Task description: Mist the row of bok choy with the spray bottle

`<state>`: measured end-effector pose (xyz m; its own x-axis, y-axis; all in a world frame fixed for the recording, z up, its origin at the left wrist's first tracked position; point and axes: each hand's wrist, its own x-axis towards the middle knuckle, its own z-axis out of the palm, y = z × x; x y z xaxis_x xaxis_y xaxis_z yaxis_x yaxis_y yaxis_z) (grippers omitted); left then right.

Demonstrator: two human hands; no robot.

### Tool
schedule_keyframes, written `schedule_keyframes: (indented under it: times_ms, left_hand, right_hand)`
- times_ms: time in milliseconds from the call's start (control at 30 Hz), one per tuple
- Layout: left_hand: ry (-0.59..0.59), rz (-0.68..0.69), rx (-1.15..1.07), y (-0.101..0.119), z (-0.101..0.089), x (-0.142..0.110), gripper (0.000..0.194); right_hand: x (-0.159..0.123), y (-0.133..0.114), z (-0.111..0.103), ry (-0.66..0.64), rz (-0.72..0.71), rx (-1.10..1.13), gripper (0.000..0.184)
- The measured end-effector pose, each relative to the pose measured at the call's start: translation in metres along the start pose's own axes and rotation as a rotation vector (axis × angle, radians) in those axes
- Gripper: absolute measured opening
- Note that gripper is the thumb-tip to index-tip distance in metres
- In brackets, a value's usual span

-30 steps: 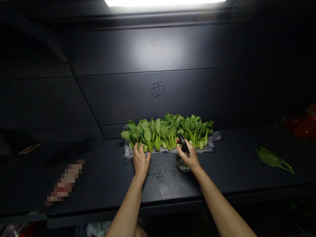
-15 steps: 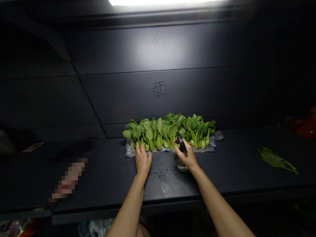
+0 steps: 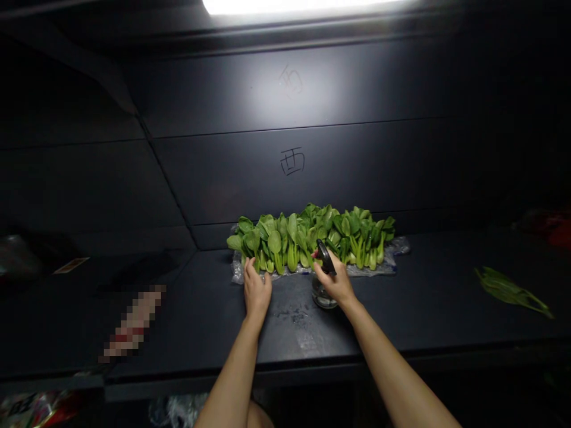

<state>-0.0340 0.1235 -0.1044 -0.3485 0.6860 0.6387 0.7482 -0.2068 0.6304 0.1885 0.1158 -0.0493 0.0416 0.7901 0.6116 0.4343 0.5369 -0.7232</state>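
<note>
The fingers of the left hand were spread apart and pointed up. Their tips were at the near edge of a clear plastic sheet, just under the green stems. The fingers of the right hand were closed around the neck of a spray bottle, so it was held tight.

The spray bottle had a black top with a trigger and a clear round body. It stood at 12 o'clock from the right wrist, just in front of the plants. I could not tell if its bottom touched the tabletop.

A long row of bok choy lay on the plastic sheet at 12 o'clock from both hands. The leaves were round, shiny and bright green, and the thick stems were pale green. They stood close together, with the stems facing the person.

Pale wet-looking marks lay on the dark tabletop between the hands and the near edge. At 3 o'clock, well apart from the row, lay a loose bunch of green leaves. At 9 o'clock lay a blurred patch, too blurred to tell what it was. Behind it all, at 12 o'clock, a dark wall had a hand-drawn 西 sign.
</note>
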Motion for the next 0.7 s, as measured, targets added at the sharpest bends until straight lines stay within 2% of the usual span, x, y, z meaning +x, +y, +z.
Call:
schedule_keyframes:
  times_ms: [267,400,533,700]
  left_hand:
    - [-0.031,-0.026,0.008,-0.018,-0.013,0.003,0.051]
    - [-0.064,-0.024,0.003,-0.02,-0.015,0.003,0.05]
    - [-0.068,-0.024,-0.007,-0.02,-0.018,0.004,0.049]
    - [-0.068,-0.057,-0.017,-0.022,-0.025,0.007,0.048]
  right_hand:
    - [0.002,-0.009,0.019,0.01,-0.004,0.007,0.021]
    - [0.003,-0.014,0.026,-0.016,-0.01,-0.001,0.018]
    - [0.004,-0.017,0.033,-0.05,-0.028,0.026,0.023]
    - [0.006,-0.019,0.044,-0.044,-0.049,0.032,0.022]
